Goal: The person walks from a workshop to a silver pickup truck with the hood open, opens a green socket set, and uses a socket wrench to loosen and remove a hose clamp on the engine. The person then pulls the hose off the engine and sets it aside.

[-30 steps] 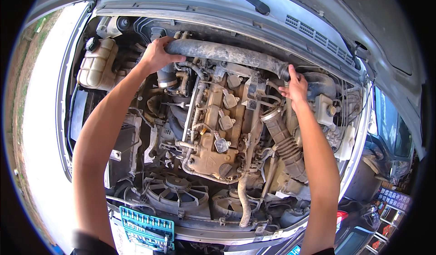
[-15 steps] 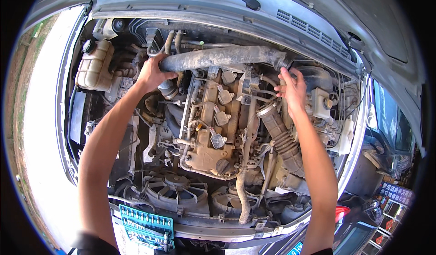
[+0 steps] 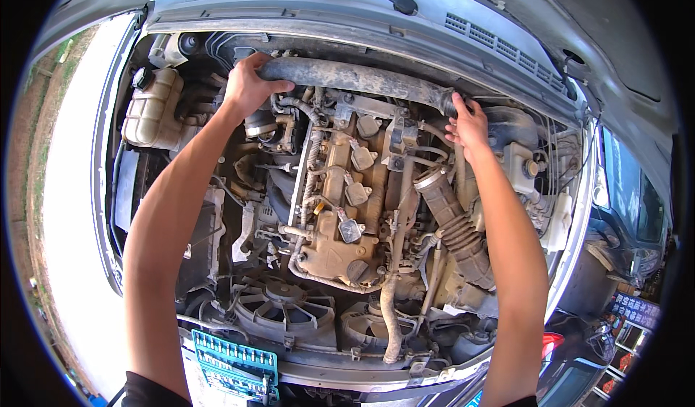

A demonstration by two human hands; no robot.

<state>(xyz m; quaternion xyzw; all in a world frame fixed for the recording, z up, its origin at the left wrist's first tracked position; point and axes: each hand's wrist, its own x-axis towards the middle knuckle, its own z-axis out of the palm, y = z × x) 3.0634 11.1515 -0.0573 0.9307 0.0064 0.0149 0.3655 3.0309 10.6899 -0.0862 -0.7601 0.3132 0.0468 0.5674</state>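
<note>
A long, dusty dark air intake pipe (image 3: 355,76) spans the far side of the engine bay, above the engine. My left hand (image 3: 253,85) is closed around its left end, thumb on the near side. At the other end, my right hand (image 3: 469,122) grips the ribbed collar with the fingers bent around it. Below my left hand, a round opening with a metal clamp band (image 3: 260,126) shows, apart from the pipe. A ribbed rubber hose (image 3: 456,226) stands with its clamped upper end below my right hand. Between my arms lies the brown engine cover (image 3: 333,240) with several ignition coils.
A whitish coolant tank (image 3: 153,110) sits at the left, and a brake fluid reservoir (image 3: 523,166) at the right. Radiator fans (image 3: 284,313) line the near side. A teal socket set case (image 3: 235,363) rests at the front edge. The raised hood (image 3: 579,16) hangs overhead.
Both hands have shifted the intake pipe away from me, toward the windshield side. Its left end has moved farther off, uncovering more of the clamped opening and the hoses under it.
</note>
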